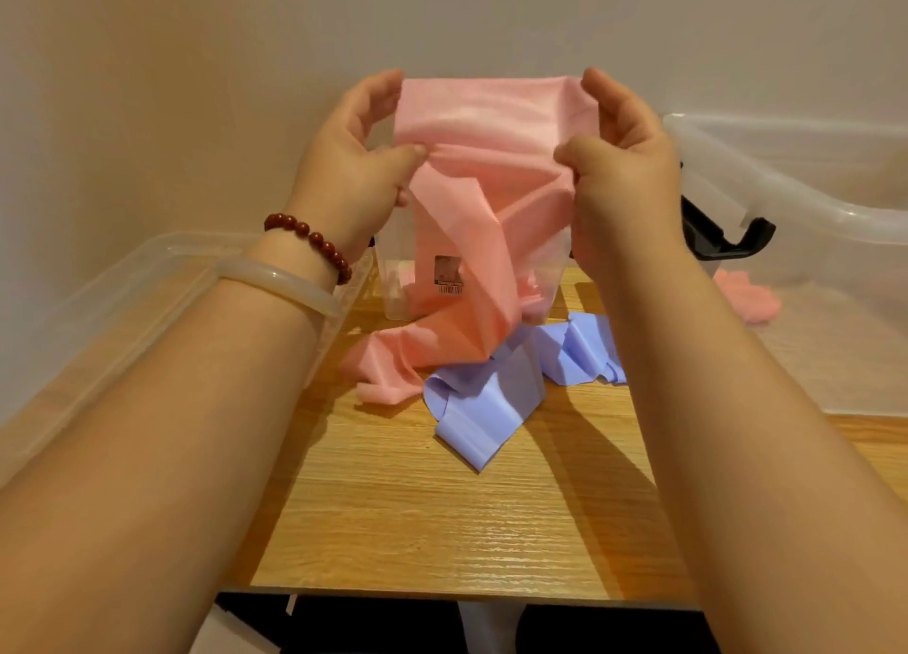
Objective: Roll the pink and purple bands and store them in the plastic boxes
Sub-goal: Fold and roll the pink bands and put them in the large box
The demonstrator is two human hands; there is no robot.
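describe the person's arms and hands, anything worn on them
Both forearms are bare, with no sleeves in view. The left hand has two pieces at its wrist: a dark red beaded bracelet nearer the hand and a pale, translucent bangle behind it. The right hand and its wrist wear nothing. No rings show on the fingers in view.

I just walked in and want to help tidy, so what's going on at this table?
A person holds the pink band spread between the left hand and right hand, each gripping one side. Its tail hangs past a small clear box onto the table. The purple band lies loose on the table, not rolled yet.
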